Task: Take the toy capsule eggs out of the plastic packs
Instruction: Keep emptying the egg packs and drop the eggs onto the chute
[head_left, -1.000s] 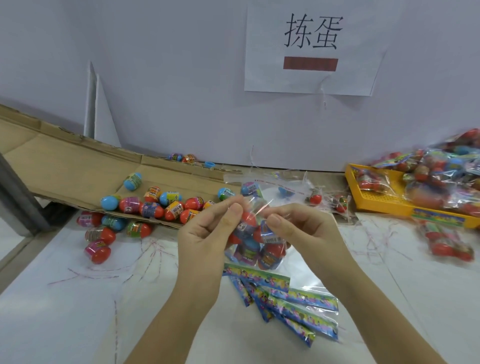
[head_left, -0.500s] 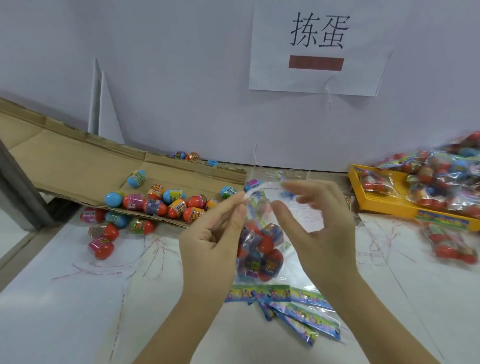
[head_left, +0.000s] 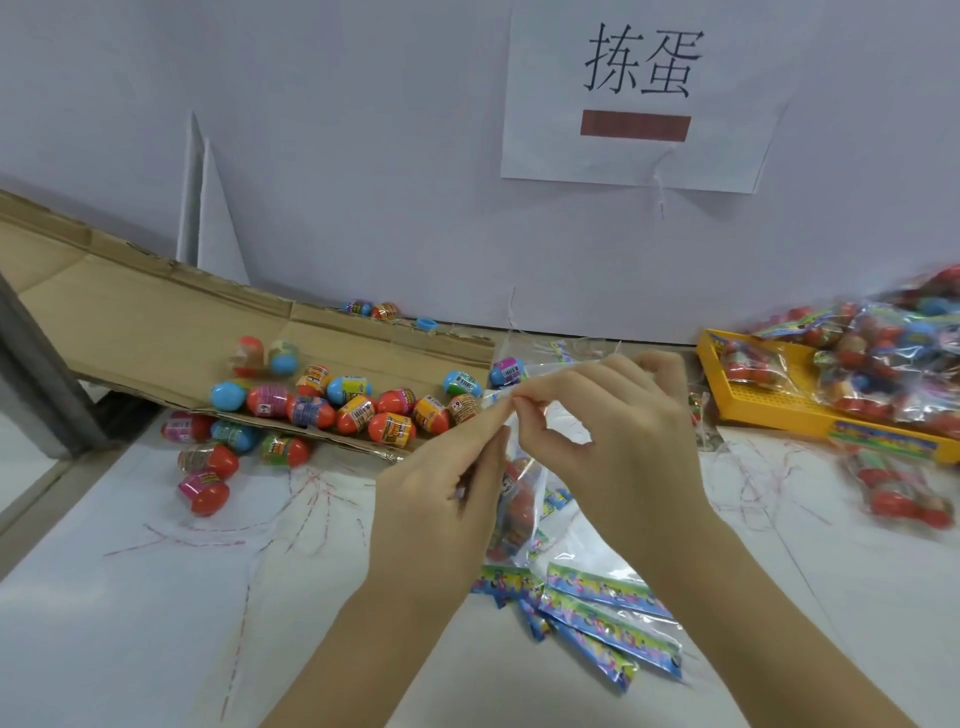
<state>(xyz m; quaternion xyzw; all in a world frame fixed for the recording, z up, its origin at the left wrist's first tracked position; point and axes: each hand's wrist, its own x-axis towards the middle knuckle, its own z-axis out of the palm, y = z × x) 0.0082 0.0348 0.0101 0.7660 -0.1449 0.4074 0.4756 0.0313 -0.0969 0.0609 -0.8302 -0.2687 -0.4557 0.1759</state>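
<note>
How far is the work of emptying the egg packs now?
Done: many loose eggs lie on the cardboard and the table, and flat empty bags lie near. In hand: the left hand and right hand pinch the top of one pack with eggs inside. Left: full packs in the yellow tray.

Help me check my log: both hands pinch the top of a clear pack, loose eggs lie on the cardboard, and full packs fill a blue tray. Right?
Not quite. The head view shows the tray is yellow, not blue. The rest holds: left hand and right hand pinch the clear pack at its top, loose eggs lie on the cardboard, full packs fill the tray.
</note>
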